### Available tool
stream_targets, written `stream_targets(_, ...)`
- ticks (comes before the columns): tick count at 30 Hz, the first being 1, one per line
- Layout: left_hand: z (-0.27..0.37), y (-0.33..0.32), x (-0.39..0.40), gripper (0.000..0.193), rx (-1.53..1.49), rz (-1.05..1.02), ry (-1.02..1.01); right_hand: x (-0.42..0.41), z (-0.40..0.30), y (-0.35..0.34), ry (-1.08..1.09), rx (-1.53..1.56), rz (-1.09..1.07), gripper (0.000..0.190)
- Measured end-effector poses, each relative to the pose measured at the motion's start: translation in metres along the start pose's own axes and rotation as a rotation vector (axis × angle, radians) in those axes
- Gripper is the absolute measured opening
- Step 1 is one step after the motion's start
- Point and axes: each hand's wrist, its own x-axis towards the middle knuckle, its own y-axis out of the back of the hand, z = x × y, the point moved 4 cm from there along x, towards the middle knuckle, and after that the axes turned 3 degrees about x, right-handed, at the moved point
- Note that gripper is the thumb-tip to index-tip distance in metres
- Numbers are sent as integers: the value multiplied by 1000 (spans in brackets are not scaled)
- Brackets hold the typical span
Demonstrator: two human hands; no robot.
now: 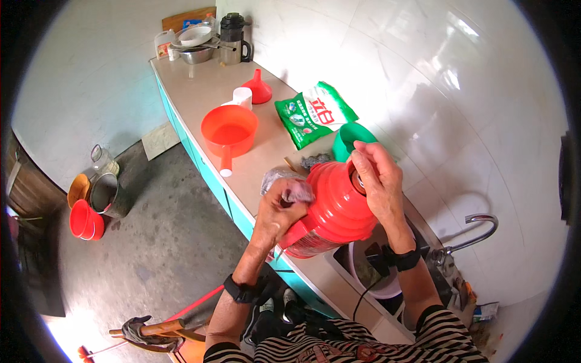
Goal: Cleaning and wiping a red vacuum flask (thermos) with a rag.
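A red plastic thermos flask [338,204] leans at a tilt above the worktop, its mouth towards the wall. My right hand [380,181] grips the rim of that mouth, the thumb and fingers pinched at its edge. In my left hand [279,213] a bunched, damp-looking grey cloth [300,192] presses against the flask's side near its handle. Part of the flask's lower body is hidden behind my left forearm. Just beyond the flask are a green plastic container [356,136] and a steel wool scourer [316,159].
A sink with a basin [363,267] and a curved tap [481,220] lies to the right. Along the worktop [190,86] are a red dipper [229,129], a red funnel [258,88], a white cup [243,96] and a detergent bag [315,113]. Buckets [86,220] stand on the floor at left.
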Motion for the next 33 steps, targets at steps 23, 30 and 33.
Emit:
stream_targets(23, -13, -28, -27, 25, 139, 202, -26, 0, -19, 10, 261, -442, -169, 32)
stream_targets(30, -1, -8, 40, 16, 562, 121, -322, 6, -16, 7, 308, -377, -104, 32)
stream_targets(33, -10, -7, 63, 14, 454, -12, -192, 5, -15, 9, 298, -353, -108, 32)
